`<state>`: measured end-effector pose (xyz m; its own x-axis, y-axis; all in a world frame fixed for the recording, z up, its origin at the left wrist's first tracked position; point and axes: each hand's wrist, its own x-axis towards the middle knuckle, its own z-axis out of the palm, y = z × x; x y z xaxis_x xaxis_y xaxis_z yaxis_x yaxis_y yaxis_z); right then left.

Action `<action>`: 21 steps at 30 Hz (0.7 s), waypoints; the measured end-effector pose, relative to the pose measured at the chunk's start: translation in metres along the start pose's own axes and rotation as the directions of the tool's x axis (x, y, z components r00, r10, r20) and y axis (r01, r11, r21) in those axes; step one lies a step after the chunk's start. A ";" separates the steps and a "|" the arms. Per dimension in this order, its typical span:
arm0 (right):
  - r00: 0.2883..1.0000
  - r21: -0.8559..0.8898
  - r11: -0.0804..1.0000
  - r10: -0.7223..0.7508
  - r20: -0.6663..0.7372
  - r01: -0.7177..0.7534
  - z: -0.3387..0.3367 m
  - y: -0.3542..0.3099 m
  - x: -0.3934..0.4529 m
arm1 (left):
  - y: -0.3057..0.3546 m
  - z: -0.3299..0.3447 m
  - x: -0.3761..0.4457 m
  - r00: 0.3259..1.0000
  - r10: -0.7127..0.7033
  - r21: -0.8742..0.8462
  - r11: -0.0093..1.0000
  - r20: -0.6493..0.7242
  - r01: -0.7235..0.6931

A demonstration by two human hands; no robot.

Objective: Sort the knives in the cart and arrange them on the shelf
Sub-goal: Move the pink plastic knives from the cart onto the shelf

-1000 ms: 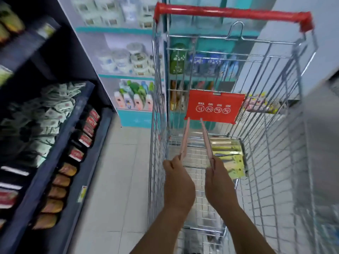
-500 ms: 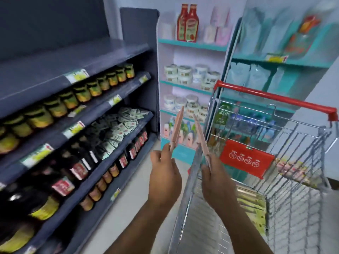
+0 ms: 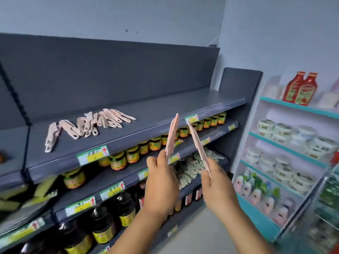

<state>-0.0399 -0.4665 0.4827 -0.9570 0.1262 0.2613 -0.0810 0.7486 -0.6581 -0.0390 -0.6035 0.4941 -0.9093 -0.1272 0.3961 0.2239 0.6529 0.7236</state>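
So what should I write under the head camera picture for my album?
Left hand and right hand each hold a pink knife up toward the grey shelf.

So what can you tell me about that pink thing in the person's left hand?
It is a pale pink knife, long, flat and narrow, with a matte look like plastic or a plastic sheath; which of the two I cannot tell. It points almost straight up, leaning slightly right, its tip in front of the top shelf's edge. The left hand grips its lower end, so the handle is mostly hidden. It touches nothing else and stands apart from the matching knife in the right hand.
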 end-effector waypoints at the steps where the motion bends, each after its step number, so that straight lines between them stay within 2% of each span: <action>1: 1.000 0.004 1.000 -0.016 0.013 0.016 0.012 -0.016 0.010 | -0.011 -0.014 0.012 1.000 -0.003 0.008 1.000 -0.020 0.003; 5: 0.994 0.032 0.995 -0.099 0.052 0.097 0.056 -0.076 0.044 | -0.057 -0.064 0.057 0.994 -0.011 0.068 0.998 -0.111 0.018; 10: 0.984 0.009 0.988 -0.151 0.092 0.151 0.101 -0.134 0.082 | -0.101 -0.111 0.099 0.986 -0.047 0.133 0.989 -0.159 0.068; 15: 0.972 -0.074 0.979 -0.176 0.154 0.189 0.138 -0.177 0.118 | -0.133 -0.144 0.135 0.968 -0.122 0.196 0.966 -0.221 0.167; 21: 0.947 -0.121 0.963 -0.205 0.249 0.240 0.180 -0.211 0.166 | -0.164 -0.166 0.174 0.922 -0.262 0.173 0.932 -0.283 0.318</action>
<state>-0.2323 -0.7204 0.5377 -0.9587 -0.1960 0.2061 -0.2741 0.8302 -0.4855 -0.1755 -0.8563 0.5385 -0.7983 -0.5000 0.3356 -0.1413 0.6972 0.7028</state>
